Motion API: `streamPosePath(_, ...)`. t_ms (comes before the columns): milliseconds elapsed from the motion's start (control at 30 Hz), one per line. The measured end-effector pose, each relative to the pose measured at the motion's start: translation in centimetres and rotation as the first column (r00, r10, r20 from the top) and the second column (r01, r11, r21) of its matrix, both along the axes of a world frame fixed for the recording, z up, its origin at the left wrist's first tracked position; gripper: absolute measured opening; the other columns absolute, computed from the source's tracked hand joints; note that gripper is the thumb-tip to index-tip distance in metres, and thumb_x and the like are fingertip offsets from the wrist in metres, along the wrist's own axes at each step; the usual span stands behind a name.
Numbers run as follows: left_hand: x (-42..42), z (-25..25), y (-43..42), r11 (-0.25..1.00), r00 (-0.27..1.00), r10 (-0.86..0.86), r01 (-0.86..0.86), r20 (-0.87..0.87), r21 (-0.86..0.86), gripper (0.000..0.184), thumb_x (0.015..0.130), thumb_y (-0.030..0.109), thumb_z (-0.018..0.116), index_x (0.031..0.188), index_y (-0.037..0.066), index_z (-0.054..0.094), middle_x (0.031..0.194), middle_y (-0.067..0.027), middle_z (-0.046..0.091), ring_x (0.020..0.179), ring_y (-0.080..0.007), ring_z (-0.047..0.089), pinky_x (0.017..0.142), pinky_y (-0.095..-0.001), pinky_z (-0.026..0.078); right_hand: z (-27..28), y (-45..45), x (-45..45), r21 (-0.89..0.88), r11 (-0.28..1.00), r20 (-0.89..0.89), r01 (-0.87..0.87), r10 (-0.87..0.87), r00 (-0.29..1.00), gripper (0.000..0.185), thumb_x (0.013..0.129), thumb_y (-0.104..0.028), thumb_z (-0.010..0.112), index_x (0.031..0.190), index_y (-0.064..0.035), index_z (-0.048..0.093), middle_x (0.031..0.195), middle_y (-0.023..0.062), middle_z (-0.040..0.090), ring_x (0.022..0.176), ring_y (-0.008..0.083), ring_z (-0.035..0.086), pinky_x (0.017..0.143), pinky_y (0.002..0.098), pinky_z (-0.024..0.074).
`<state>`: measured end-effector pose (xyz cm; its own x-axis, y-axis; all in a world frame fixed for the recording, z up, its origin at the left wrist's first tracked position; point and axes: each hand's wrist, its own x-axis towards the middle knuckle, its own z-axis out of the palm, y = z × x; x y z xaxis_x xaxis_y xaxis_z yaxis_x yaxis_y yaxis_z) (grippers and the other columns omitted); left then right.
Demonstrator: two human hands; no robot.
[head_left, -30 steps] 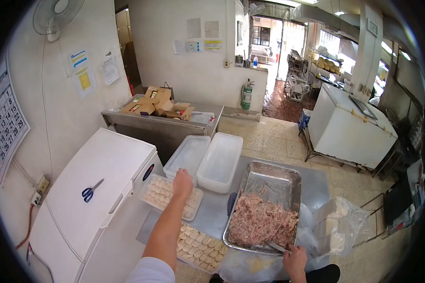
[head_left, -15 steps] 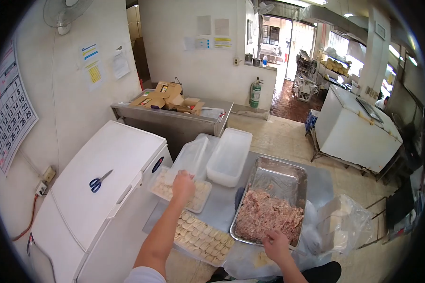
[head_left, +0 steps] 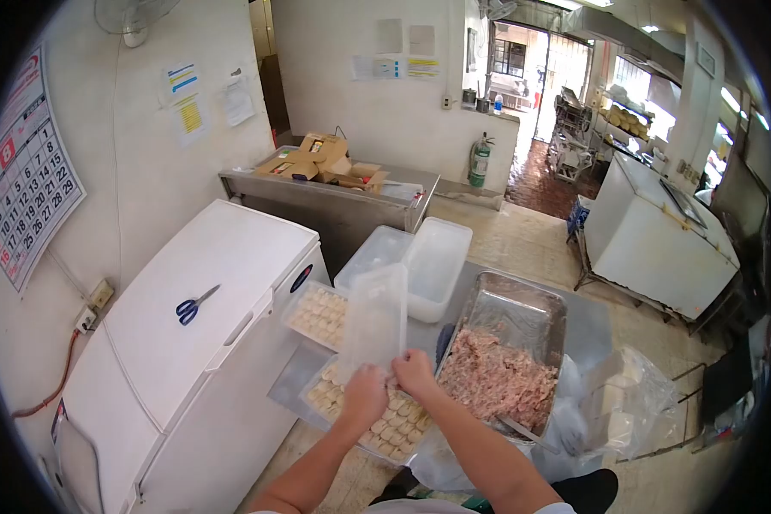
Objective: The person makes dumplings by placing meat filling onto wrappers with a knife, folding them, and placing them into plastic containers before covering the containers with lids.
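A translucent plastic lid [head_left: 379,313] stands tilted over the near tray of dumplings [head_left: 400,435], its lower edge between my two hands. My left hand [head_left: 366,396] is closed on the near left part of that edge. Beside it, my right hand [head_left: 414,374] grips the near right corner. Pale dumplings lie in rows in the near tray, partly hidden by the lid and my hands. Behind it, a second tray of dumplings [head_left: 315,313] is partly covered from view by the lid. To the right, a metal pan [head_left: 522,295] holds pinkish ground meat filling [head_left: 497,373].
Two translucent plastic tubs [head_left: 438,265] [head_left: 373,257] stand behind the lid. A metal utensil handle [head_left: 529,435] rests across the pan's near edge. Plastic-wrapped pale blocks [head_left: 617,403] sit at the right. A white chest freezer [head_left: 206,317] with scissors [head_left: 197,306] on top stands left.
The lid has moved from the back tray toward me, over the near tray, and is tipped up. My right hand has left the meat pan and joined my left hand on the lid.
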<state>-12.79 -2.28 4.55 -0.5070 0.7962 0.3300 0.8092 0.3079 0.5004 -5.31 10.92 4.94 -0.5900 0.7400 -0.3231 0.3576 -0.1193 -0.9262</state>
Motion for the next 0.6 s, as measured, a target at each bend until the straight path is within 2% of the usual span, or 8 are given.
streamPosePath(100,-3.6,0.3,-1.4,0.96,0.965,0.236,-0.214,-0.112,0.181,0.024,0.086,0.014,0.07,0.105,0.0,0.063,0.105,-0.0207,0.061,0.096,-0.0392,0.062,0.082,-0.0477,0.051,-0.5,-0.5,0.2,0.051,0.999,-0.074,0.019,-0.015,0.997,0.018,0.09,-0.01,0.059,0.095,0.0069,0.063,0.073,0.0103,0.063,0.054,0.0178,0.06,0.048,0.0328,0.0508)
streamPosePath(167,-5.6,1.4,-1.9,0.883,0.885,0.44,-0.394,-0.156,0.254,0.029,0.087,0.018,0.074,0.106,-0.001,0.066,0.099,-0.0194,0.064,0.093,-0.0364,0.064,0.08,-0.0446,0.052,-2.4,-0.8,1.1,0.186,0.983,-0.133,0.013,0.012,0.991,0.018,0.091,-0.011,0.059,0.096,0.0058,0.063,0.073,0.009,0.064,0.053,0.0168,0.059,0.047,0.032,0.0488)
streamPosePath(267,-7.0,2.1,-2.5,0.938,0.883,0.346,-0.327,0.315,-0.114,0.032,0.087,0.026,0.078,0.101,-0.002,0.069,0.087,-0.0179,0.069,0.082,-0.0337,0.067,0.074,-0.0416,0.053,-0.6,-2.0,2.9,0.291,0.955,-0.193,0.049,0.008,0.981,0.017,0.092,-0.011,0.059,0.099,0.0037,0.064,0.074,0.008,0.065,0.056,0.0165,0.059,0.051,0.0326,0.0486)
streamPosePath(367,-6.3,1.2,-2.3,0.946,0.867,0.325,-0.297,0.378,-0.131,0.032,0.086,0.027,0.081,0.092,-0.003,0.07,0.076,-0.0144,0.071,0.068,-0.0285,0.066,0.067,-0.0396,0.053,1.0,-3.0,4.6,0.369,0.922,-0.218,0.115,-0.034,0.975,0.017,0.093,-0.011,0.058,0.102,0.002,0.064,0.075,0.0081,0.066,0.063,0.0167,0.061,0.06,0.035,0.05)
streamPosePath(400,-5.9,1.3,-2.1,0.954,0.832,0.298,-0.277,0.468,-0.115,0.032,0.087,0.026,0.081,0.089,-0.004,0.069,0.075,-0.0134,0.07,0.065,-0.0261,0.064,0.063,-0.0386,0.051,1.2,-3.2,5.1,0.399,0.906,-0.222,0.14,-0.052,0.974,0.017,0.093,-0.011,0.057,0.103,0.0015,0.064,0.075,0.0083,0.066,0.066,0.0168,0.062,0.062,0.0359,0.0505)
streamPosePath(500,-5.0,0.8,-1.4,0.97,0.67,0.219,-0.226,0.709,-0.086,0.033,0.088,0.026,0.08,0.082,-0.005,0.069,0.07,-0.01,0.068,0.057,-0.0188,0.061,0.054,-0.0353,0.049,2.6,-3.1,6.3,0.406,0.906,-0.209,0.12,-0.036,0.977,0.018,0.094,-0.012,0.056,0.104,0.0025,0.062,0.079,0.0148,0.067,0.074,0.0261,0.066,0.069,0.0404,0.0514)
streamPosePath(567,-5.7,-1.6,-0.5,0.978,0.516,0.181,-0.187,0.837,-0.096,0.032,0.089,0.025,0.081,0.082,-0.005,0.071,0.065,-0.0075,0.065,0.053,-0.0142,0.06,0.049,-0.033,0.048,3.0,-2.6,6.8,0.527,0.84,-0.219,0.127,-0.01,0.976,0.021,0.095,-0.012,0.056,0.11,0.0023,0.061,0.086,0.022,0.066,0.079,0.0361,0.066,0.072,0.0438,0.0513)
streamPosePath(600,-5.6,-1.4,-0.3,0.979,0.497,0.183,-0.172,0.848,-0.11,0.031,0.089,0.025,0.08,0.081,-0.004,0.071,0.065,-0.0074,0.065,0.052,-0.0147,0.059,0.048,-0.0326,0.047,3.1,-2.5,7.2,0.581,0.804,-0.219,0.128,0.002,0.976,0.023,0.096,-0.012,0.056,0.112,0.0023,0.06,0.089,0.0255,0.066,0.081,0.0411,0.065,0.073,0.0454,0.0512)
